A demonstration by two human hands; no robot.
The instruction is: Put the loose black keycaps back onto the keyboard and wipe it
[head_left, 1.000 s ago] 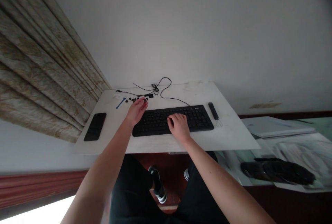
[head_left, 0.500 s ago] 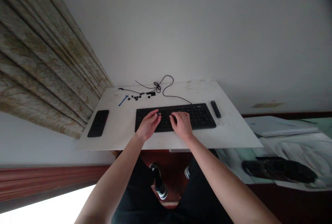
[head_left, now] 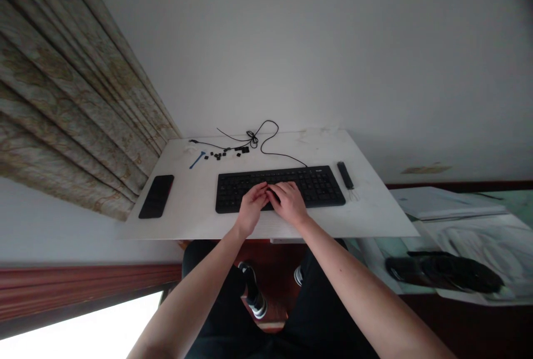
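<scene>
A white table (head_left: 266, 226) sits against a pale wall (head_left: 291, 54) in the middle of the frame, with a patterned beige curtain (head_left: 70, 87) hanging down the upper left. A black full-size keyboard (head_left: 280, 189) lies across the table's centre, and a tiny mark at its upper right edge is too small to read. Both hands are on its middle keys, close together and nearly touching. The left hand (head_left: 252, 209) is curled with its fingers bent down toward the keys, and the right hand (head_left: 288, 202) is arched the same way; neither is spread flat, but whether either grips something small cannot be told. Above the keyboard, a scatter of small black keycaps (head_left: 219, 155) lies on the table near a slim blue tool (head_left: 197, 160), and a looped black cable (head_left: 266, 137) curls beside them. A black smartphone (head_left: 156, 196) lies face up at the table's left. To the keyboard's right lies a narrow black bar (head_left: 345, 175) with thin wire loops (head_left: 353, 195) at its end. At the lower right, a dark object (head_left: 443, 273) rests on pale papers (head_left: 466, 231).
</scene>
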